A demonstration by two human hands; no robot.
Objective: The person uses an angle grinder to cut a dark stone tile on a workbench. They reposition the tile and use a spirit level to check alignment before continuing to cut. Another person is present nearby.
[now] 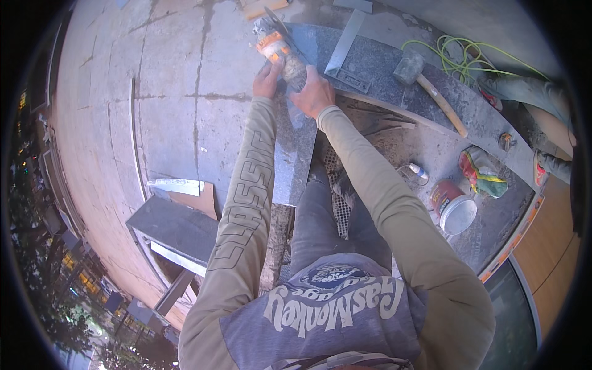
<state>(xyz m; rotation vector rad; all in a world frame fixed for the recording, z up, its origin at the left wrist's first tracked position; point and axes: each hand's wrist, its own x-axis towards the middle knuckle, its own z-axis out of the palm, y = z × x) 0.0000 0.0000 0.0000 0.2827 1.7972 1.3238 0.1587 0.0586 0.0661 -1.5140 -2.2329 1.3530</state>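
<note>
Both arms reach away from me to an orange and grey angle grinder (271,46) at the far corner of a dark stone slab (394,83). Its thin disc (276,20) stands on edge at the slab's corner, and pale dust blurs the area. My left hand (267,79) is closed round the grinder's orange part. On its grey body, my right hand (316,94) grips from the right, fingers partly hidden. A flat metal straightedge (346,42) lies across the slab, to the right of the grinder.
A wooden-handled mallet (439,102) rests on the slab, near a coiled green cable (462,52). Below it are a tipped bucket (454,208), a small bottle (419,172) and a colourful cloth-like item (484,172). Another person's leg (524,91) is at right. A dark block (172,225) stands left.
</note>
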